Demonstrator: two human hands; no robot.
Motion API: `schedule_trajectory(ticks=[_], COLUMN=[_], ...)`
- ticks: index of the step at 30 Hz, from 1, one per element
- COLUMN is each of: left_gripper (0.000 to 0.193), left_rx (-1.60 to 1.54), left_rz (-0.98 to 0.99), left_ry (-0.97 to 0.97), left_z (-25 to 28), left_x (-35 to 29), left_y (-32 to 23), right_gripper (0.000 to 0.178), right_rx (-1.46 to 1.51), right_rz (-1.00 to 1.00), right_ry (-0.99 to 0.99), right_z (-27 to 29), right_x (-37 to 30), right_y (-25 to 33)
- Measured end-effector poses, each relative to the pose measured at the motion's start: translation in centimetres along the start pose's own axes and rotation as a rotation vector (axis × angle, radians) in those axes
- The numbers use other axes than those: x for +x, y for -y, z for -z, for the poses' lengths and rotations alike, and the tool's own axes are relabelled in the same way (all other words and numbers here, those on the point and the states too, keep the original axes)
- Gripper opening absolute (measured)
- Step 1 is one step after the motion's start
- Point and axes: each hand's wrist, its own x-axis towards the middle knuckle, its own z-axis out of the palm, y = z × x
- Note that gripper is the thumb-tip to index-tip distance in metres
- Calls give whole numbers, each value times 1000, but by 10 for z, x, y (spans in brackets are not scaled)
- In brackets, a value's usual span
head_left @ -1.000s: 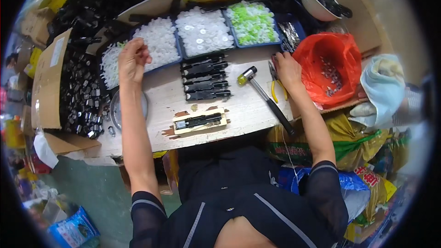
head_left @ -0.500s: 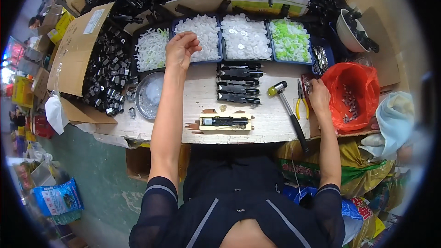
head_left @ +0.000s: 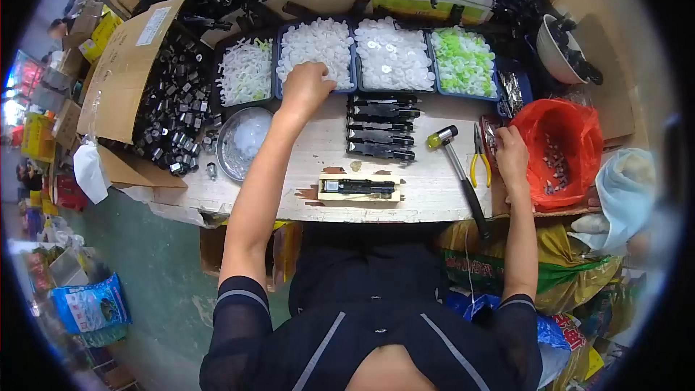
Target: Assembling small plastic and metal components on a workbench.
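My left hand [head_left: 307,91] is at the near edge of the second tray [head_left: 352,91], which is heaped with small white plastic parts [head_left: 315,42]. Its fingers are curled together, and whatever they hold is hidden. On the right, my right hand [head_left: 513,155] has its fingertips bent together at a small dark red container [head_left: 490,135]; anything between them is too small to make out. In front of me a black part [head_left: 358,187] lies in a pale wooden holder [head_left: 398,195]. Several similar black parts [head_left: 381,130] lie stacked beyond it.
A hammer [head_left: 462,174] and yellow-handled pliers [head_left: 479,159] lie left of my right hand. A red plastic bag [head_left: 585,145] with small metal pieces stands beyond. Trays of white discs [head_left: 391,54] and green-white parts [head_left: 462,61], a round metal dish [head_left: 226,159] and a carton [head_left: 119,72] surround the work area.
My left hand has moved right and nearer to me, turning from loosely raised fingers to curled ones at the second tray. My right hand stays by the red container, fingers shifted slightly.
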Motion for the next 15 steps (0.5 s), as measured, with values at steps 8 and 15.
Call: schedule_trajectory(ticks=[8,15], left_gripper=[13,18], left_rx=[-55,-1314], left_rz=[12,263], left_ry=[-55,-50], left_z=[4,40], left_x=[6,-25], left_y=[-7,-12], right_gripper=[10,8], right_rx=[69,200], right_rz=[-13,-16], right_ry=[18,-19], right_z=[2,6], right_x=[-4,-4], right_y=[-5,-17])
